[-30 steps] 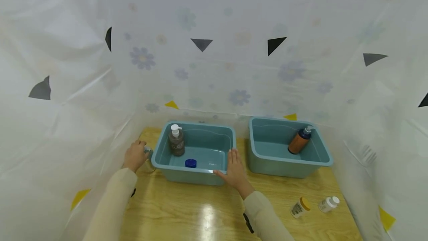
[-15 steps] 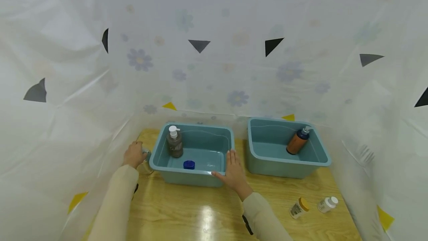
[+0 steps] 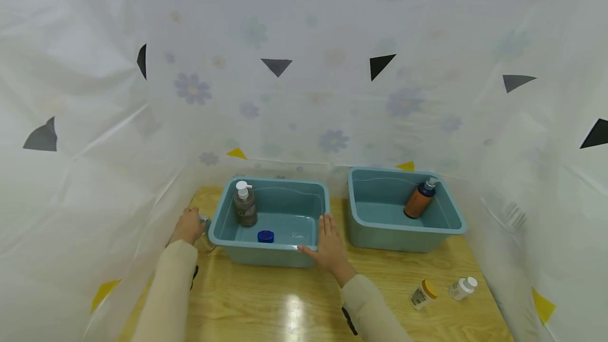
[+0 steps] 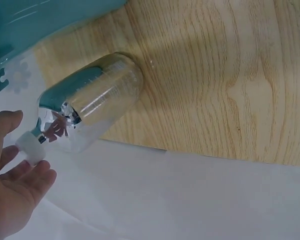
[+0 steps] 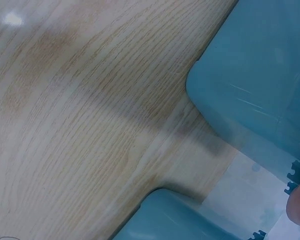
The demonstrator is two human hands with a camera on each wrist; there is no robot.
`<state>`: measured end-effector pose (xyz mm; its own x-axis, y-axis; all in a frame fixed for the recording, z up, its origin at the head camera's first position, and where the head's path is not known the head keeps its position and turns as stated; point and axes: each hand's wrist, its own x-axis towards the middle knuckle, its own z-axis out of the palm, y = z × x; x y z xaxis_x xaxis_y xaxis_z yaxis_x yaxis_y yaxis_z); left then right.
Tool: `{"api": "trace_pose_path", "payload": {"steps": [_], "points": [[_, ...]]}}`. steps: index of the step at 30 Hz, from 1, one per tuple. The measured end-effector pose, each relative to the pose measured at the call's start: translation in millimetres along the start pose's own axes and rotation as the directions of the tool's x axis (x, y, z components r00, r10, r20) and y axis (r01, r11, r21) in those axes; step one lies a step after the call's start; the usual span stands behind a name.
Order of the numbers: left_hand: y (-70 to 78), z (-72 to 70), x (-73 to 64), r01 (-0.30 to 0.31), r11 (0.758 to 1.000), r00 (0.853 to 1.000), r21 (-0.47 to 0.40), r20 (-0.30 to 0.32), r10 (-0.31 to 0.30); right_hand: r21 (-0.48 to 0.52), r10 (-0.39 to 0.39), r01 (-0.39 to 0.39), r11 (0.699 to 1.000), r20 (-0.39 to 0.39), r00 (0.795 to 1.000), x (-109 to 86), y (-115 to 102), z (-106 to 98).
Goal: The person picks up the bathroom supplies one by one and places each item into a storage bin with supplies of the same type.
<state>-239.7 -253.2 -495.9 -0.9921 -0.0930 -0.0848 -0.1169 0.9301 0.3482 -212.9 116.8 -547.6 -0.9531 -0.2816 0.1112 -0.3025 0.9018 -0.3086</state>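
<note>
My left hand [image 3: 187, 226] is at the top of a shiny, reflective bottle [image 4: 97, 97] with a white cap [image 4: 31, 148]. In the left wrist view its fingers are loosely bent around the cap, with the thumb apart from it. That bottle stands on the table, just left of a blue-green bin [image 3: 268, 255]. My right hand [image 3: 331, 247] rests with straight fingers on this bin's front right corner; only a sliver of it shows in the right wrist view. Inside the bin are a grey-brown pump bottle [image 3: 245, 210] and a small object with a blue top [image 3: 265, 236].
To the right a second blue-green bin [image 3: 394, 237] holds an orange-and-navy pump bottle [image 3: 419, 202]. A small jar with an orange lid [image 3: 423, 294] and a white bottle [image 3: 462, 288] stand at the front right of the wooden table [image 3: 266, 305]. Plastic sheeting [image 3: 304, 120] surrounds it.
My left hand has eased slightly left, away from the reflective bottle's cap. The right hand stays on the bin's corner, and the head view has shifted a little.
</note>
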Motion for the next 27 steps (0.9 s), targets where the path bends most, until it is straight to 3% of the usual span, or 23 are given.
{"api": "trace_pose_path", "payload": {"steps": [10,17,27], "points": [[0.3,2.5,-4.1,0.019,1.0,0.999,-0.009,-0.038,-0.019,0.007,-0.008,0.008,1.0,-0.012,1.0,-0.4,0,0],[-2.4,-0.2,-5.5,-0.007,1.0,0.998,0.006,-0.057,0.008,0.025,0.002,-0.002,1.0,0.003,1.0,-0.4,-2,-4],[-9.4,2.2,-3.9,-0.022,1.0,1.0,0.005,-0.019,0.022,0.037,0.004,-0.004,0.999,0.006,1.0,-0.8,-2,-3]]}}
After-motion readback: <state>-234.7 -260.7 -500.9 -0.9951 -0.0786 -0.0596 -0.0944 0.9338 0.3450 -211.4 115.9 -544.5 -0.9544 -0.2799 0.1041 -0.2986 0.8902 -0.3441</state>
